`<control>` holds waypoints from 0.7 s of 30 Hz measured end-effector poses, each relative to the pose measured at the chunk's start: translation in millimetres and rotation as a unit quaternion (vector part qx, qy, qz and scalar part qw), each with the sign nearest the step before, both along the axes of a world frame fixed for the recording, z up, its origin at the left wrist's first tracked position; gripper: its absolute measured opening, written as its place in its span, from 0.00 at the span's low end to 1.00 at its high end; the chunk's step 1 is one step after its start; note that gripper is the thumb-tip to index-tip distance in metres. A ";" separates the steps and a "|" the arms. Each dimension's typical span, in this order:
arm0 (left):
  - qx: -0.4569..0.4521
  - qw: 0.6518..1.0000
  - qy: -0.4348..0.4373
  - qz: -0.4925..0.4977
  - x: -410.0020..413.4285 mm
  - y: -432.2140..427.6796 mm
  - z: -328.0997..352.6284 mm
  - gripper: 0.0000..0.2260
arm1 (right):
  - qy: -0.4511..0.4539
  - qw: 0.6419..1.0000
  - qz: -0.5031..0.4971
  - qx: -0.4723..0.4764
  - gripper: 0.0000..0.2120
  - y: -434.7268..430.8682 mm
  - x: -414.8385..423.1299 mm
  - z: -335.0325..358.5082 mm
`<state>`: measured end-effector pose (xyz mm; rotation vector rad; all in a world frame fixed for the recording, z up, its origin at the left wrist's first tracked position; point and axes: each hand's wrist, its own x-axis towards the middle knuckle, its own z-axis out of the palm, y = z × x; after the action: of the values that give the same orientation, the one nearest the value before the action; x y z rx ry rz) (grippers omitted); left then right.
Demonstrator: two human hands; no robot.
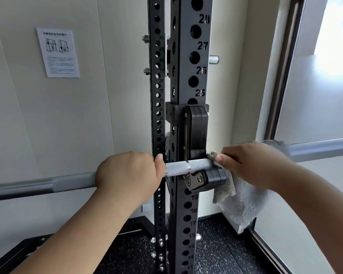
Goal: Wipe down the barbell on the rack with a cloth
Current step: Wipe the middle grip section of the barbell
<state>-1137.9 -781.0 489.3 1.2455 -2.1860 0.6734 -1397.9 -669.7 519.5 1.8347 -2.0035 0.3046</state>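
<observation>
1. Right hand (251, 165): fingers curled over the top of a cloth and clamping it round the bar, just to the right of the hook. The thumb tip points left toward the upright.
2. Cloth (240, 202): grey towelling, bunched under the right hand where it meets the bar. A loose length hangs down below the palm and wrist.
3. Left hand (127, 173): closed in a full overhand grip directly on bare metal, left of the upright, knuckles toward the camera. The thumb is raised beside the rear post.
4. Barbell (188, 167): grey steel, lying across the view at a slight tilt, the right end higher. The knurled stretch with a smooth ring shows between the two hands. It rests in the hook.
5. J-hook (196, 131): black, mounted on the front upright below hole 25. Its lower lip (208, 179) sits under the bar.
6. Front upright (192, 56): dark grey post with large numbered holes; 28 to 25 read above the hook.
7. Rear upright (157, 76): narrower, with small holes, just left of the front post.
8. Notice (57, 52): a white printed sheet on the pale wall, upper left.
9. Floor (216, 254): black speckled matting.
</observation>
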 end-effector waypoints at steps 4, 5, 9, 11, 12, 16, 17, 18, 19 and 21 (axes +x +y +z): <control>-0.035 0.999 0.005 -0.019 0.8 1.3 0.9 0.33 | 0.015 0.997 -0.067 -0.034 0.36 -6.0 5.1 -0.3; -0.039 0.999 0.009 -0.026 2.3 1.8 1.1 0.34 | -0.039 0.997 -0.060 -0.024 0.32 -10.4 11.7 0.7; -0.016 0.997 0.036 -0.069 20.8 6.1 0.0 0.25 | -0.209 0.973 0.000 -0.093 0.27 -6.3 59.7 7.7; -0.033 0.995 0.058 -0.079 38.3 4.5 -1.6 0.20 | -0.176 0.980 0.013 -0.086 0.25 0.6 88.5 -1.0; -0.039 0.994 0.060 -0.077 48.3 1.9 -1.8 0.19 | -0.130 0.988 0.021 -0.085 0.25 1.6 99.2 -5.4; -0.027 0.999 0.040 -0.022 77.8 -9.5 -3.3 0.29 | -0.074 0.992 0.041 -0.095 0.23 2.8 102.8 -7.7; -0.031 0.998 0.040 -0.023 81.2 -11.3 -4.6 0.29 | -0.133 0.987 0.042 -0.078 0.24 5.7 91.5 -8.1; -0.028 0.998 0.037 -0.033 83.5 -12.2 -5.5 0.28 | -0.200 0.977 0.033 -0.067 0.25 11.3 78.8 -7.8; -0.025 0.998 0.032 -0.046 85.1 -12.5 -6.7 0.27 | -0.231 0.971 0.010 -0.067 0.27 16.9 64.3 -8.8; -0.031 0.997 0.030 -0.066 86.5 -14.6 -6.9 0.25 | -0.214 0.972 -0.047 -0.085 0.35 20.6 40.5 -15.0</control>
<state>-1051.4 -795.7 482.4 1.0671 -2.1598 0.6361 -1357.4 -649.0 504.5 1.6643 -2.2502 0.8794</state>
